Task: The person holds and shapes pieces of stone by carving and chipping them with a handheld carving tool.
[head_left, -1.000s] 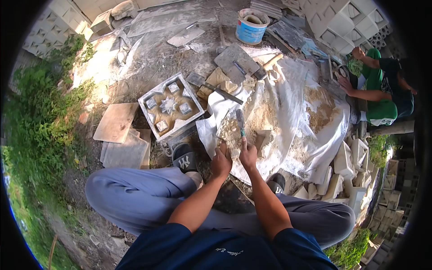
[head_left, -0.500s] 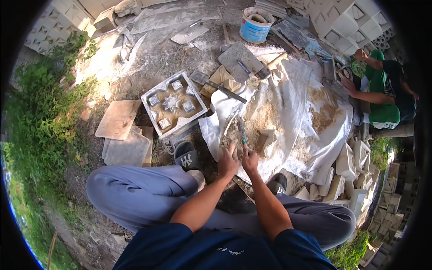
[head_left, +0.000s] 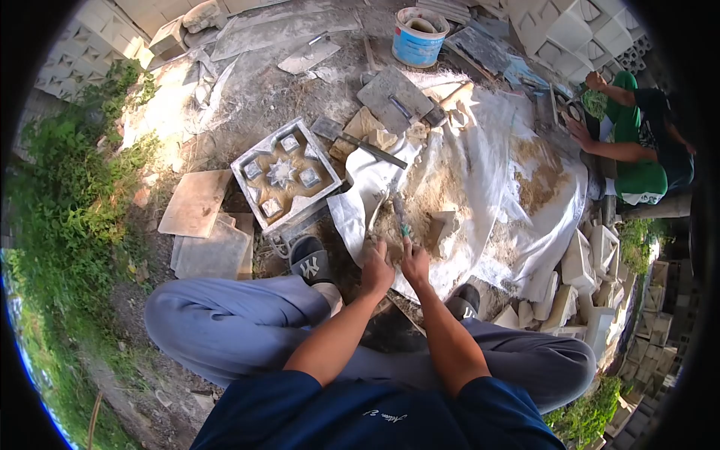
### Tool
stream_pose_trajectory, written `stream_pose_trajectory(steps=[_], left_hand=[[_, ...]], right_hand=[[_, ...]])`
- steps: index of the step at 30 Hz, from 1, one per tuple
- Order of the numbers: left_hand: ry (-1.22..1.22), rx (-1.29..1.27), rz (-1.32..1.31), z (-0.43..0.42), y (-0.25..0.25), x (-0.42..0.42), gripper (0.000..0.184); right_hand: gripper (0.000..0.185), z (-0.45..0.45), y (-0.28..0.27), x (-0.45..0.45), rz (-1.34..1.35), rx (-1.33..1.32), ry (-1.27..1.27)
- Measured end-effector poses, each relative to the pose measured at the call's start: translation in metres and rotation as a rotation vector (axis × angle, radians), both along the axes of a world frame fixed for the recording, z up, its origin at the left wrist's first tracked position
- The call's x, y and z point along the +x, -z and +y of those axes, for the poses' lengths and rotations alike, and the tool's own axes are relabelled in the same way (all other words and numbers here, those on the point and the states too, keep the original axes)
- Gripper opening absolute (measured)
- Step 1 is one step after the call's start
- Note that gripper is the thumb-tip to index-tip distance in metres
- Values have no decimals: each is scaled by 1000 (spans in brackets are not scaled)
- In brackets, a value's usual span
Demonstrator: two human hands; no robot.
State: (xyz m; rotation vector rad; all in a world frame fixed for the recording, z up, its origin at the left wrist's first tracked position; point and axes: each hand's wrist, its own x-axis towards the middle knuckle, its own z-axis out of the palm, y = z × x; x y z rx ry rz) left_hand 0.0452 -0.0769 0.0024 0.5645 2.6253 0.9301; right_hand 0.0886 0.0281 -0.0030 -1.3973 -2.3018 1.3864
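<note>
My right hand is wrapped round a narrow grey tool with a green band, its long flat end pointing away from me over sandy material on the white sheet. Whether it is a trowel or a scraper I cannot tell. Close beside it, my left hand has its fingers curled in at the sheet's near edge, and what they hold is hidden. A pale broken chunk lies just right of the tool. Ahead to the left sits a square metal mould with a star in its middle.
Flat slabs are stacked at left. Beyond the sheet lie a long-handled flat tool, a plastering float and a blue-white bucket. Another person works at far right. Blocks are piled near my right knee.
The view has shifted slightly, so the ground things sit a little further left and up. Both my hands keep nearly the same place and hold.
</note>
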Motion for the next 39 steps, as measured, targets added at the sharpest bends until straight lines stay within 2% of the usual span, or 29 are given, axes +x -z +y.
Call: stream_pose_trajectory(steps=[2, 4, 6, 9, 11, 13, 15, 16, 18, 21, 22, 24, 27, 30, 32, 36, 39], left_hand=[[10, 22, -31, -1, 0, -6, 32], [16, 38, -75, -4, 4, -4, 28], [-79, 82, -226, -4, 9, 1, 24], [-61, 49, -216, -1, 14, -2, 27], [-55, 56, -186, 2, -7, -4, 25], [-42, 54, -158, 1, -7, -6, 24], [-22, 95, 7, -1, 4, -4, 29], [-23, 91, 4, -2, 7, -5, 29], [-23, 124, -239, -3, 13, -6, 43], [-25, 56, -274, 0, 11, -7, 43], [-23, 63, -271, 2, 6, -6, 43], [-92, 106, -168, 4, 0, -2, 22], [-62, 154, -79, 2, 6, -3, 25], [-3, 129, -210, -3, 33, -6, 33], [-25, 106, -206, -2, 25, -5, 32], [-77, 139, -123, 1, 4, -5, 22], [11, 75, -85, -2, 1, -8, 28]], right_hand=[[60, -1, -7, -3, -17, 15, -20], [54, -3, -28, -11, 106, 67, -20], [51, 0, -27, -21, 87, 95, -44], [52, -2, -12, -23, 66, 173, -45], [58, -3, 12, -16, -181, 141, -85], [58, -1, 7, -20, -207, 81, -33], [58, 4, 4, -22, -195, 48, -92], [58, 2, -4, -24, -198, 44, -93], [58, -2, -17, -25, -53, 41, -14], [66, -12, -16, -20, -17, 77, -7], [66, -8, -7, -21, -232, 65, -86], [66, 0, -6, -18, -272, 37, -89], [63, -3, -17, -18, -294, 5, -81], [57, -10, -20, -20, 6, 94, -60], [57, -11, 2, -12, -51, 116, -104], [61, -9, -2, -8, -218, 92, -126], [60, -8, -16, -9, -170, 107, -129]])
